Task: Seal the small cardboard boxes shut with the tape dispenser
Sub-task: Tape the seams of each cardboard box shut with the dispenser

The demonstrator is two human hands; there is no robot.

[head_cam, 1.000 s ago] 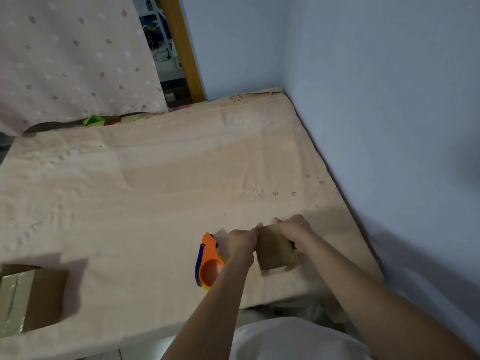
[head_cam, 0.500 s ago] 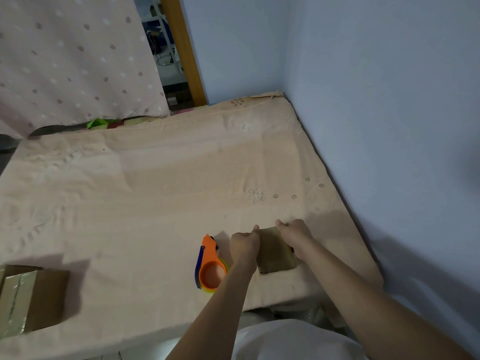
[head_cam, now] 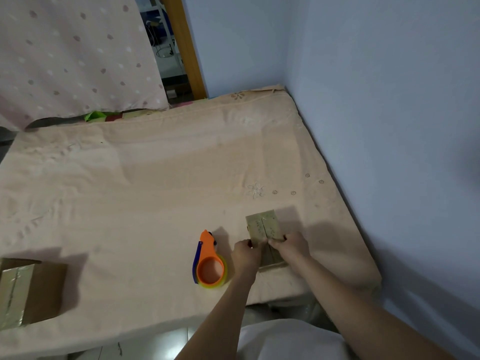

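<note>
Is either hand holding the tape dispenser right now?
No. The dispenser lies alone on the cloth, while the left hand and right hand both grip the small box.

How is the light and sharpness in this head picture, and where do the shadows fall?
Head view: dim, soft light; the tape dispenser, small box and larger box each throw a shadow to their right. The wide lens bends the wall line. Left hand and right hand look slightly soft.
</note>
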